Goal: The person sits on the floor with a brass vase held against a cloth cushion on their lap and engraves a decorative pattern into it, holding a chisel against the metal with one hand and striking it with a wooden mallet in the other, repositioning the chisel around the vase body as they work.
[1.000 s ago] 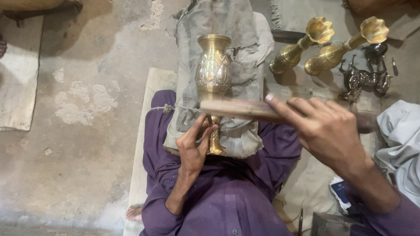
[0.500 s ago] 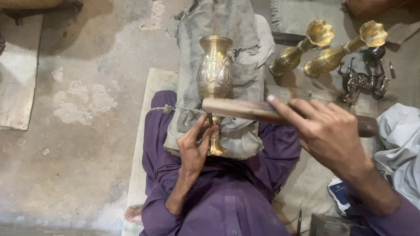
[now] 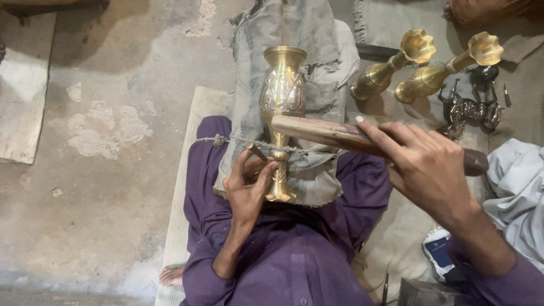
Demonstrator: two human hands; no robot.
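Note:
An engraved brass vase (image 3: 282, 96) lies on a grey padded cloth (image 3: 317, 73) across my lap, tied down by a string. My left hand (image 3: 248, 187) rests against the vase's stem and foot and pinches a thin metal punch (image 3: 258, 152) whose tip meets the stem. Gripped in my right hand (image 3: 425, 167) is a long wooden mallet (image 3: 323, 131), its far end lying over the vase's neck just above the punch.
Two more brass vases (image 3: 391, 68) (image 3: 447, 68) lie at the upper right beside a dark metal figure (image 3: 470, 110). White cloth (image 3: 518, 192) is bunched at the right. A pale mat (image 3: 187, 170) lies under my purple-clad legs on the concrete floor.
The mallet has dropped slightly, from beside the vase's body to over its neck. My left hand stays on the punch and stem.

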